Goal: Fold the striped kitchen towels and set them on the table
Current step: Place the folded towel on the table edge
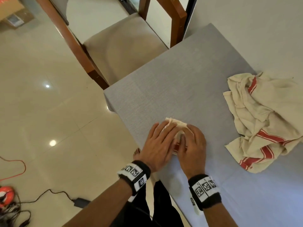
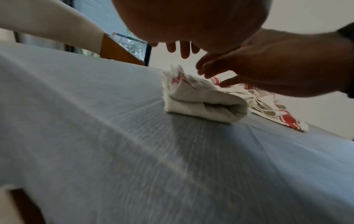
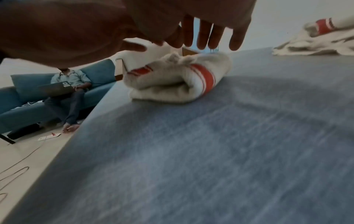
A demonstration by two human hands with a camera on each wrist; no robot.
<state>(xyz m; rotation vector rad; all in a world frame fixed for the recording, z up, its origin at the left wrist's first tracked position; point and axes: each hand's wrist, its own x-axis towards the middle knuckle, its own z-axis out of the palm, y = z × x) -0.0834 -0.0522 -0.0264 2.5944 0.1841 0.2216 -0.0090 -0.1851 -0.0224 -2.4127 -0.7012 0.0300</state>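
Both grips slack-fingered: left hand (image 1: 158, 145) and right hand (image 1: 192, 145) seemingly off the folded towel (image 3: 172, 81) in wrist views only.

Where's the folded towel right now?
In the head view the folded towel lies on the table near its left edge, under both hands, left of the crumpled towels.

My left hand (image 1: 158, 145) and my right hand (image 1: 192, 148) lie side by side, fingers extended, over a small folded towel (image 1: 176, 124) at lower centre of the frame, on the grey table (image 1: 180, 79). A crumpled heap of red-striped towels (image 1: 262, 118) sits at the right edge. A cushioned wooden chair (image 1: 121, 46) stands at the top.
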